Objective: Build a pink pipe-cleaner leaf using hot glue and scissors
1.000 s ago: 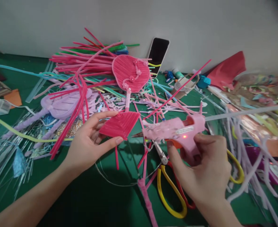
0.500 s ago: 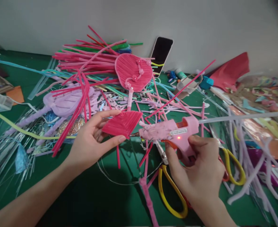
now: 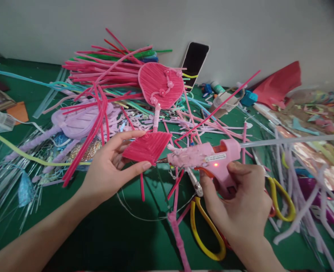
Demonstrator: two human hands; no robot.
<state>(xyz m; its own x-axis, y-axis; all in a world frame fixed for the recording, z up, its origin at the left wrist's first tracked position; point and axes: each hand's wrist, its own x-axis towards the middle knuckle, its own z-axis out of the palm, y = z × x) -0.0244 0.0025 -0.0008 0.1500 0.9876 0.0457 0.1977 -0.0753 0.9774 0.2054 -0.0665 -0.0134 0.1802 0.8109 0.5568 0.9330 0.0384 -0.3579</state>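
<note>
Between the thumb and fingers of my left hand is a deep-pink, fan-shaped piece made of pipe cleaners, held over the table. My right hand wraps round the handle of a pink glue gun, its small light glowing orange. The nozzle meets the lower right corner of the fan-shaped piece. A clear glue stick juts out of the gun's back. Below the nozzle lies a pink wrapped stem. Behind the piece rests a round pink fan with beads and a pale pink handle.
Yellow-handled scissors lie under the gun, with a second pair to the right. A phone leans on the wall. Pink pipe cleaners are heaped behind, a lilac fan is at left, and lilac strips are at right.
The glue gun and my right hand have shifted very slightly to the right. My left hand and the fan-shaped piece stay almost where they were.
</note>
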